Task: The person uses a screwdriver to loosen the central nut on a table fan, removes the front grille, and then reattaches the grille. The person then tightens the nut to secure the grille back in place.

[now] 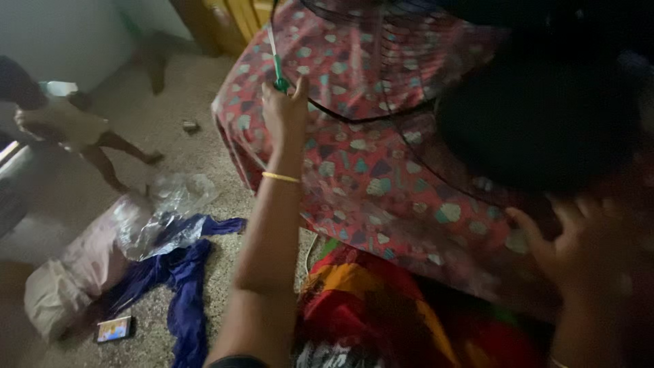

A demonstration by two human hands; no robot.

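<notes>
Speckled beige floor [204,102] runs under everything, with a wooden door [231,17] at the far wall. Left hand [285,112] reaches forward, fingers clamped together around the green-handled screwdriver [276,65], whose pale shaft points up and away; a thin yellow bangle [281,177] circles that wrist. Just under the screwdriver hand lies the red cloth patterned with teal and cream shapes [361,177], draped over something bulky. Black wire fan grille [381,82] rests on top of this cloth, and a dark round fan body [538,116] sits beside it, very blurred. Right hand [579,245] lies with fingers spread apart, flat against the cloth below that dark body, gripping nothing. Nearer the camera a red, yellow and orange fabric [368,307] is bunched. On the floor to the left lie a blue garment [180,279], crumpled clear plastic [163,211], a pale sack [75,272] and a small flat card [113,330]. Another person's bare legs [102,146] stand far left.
</notes>
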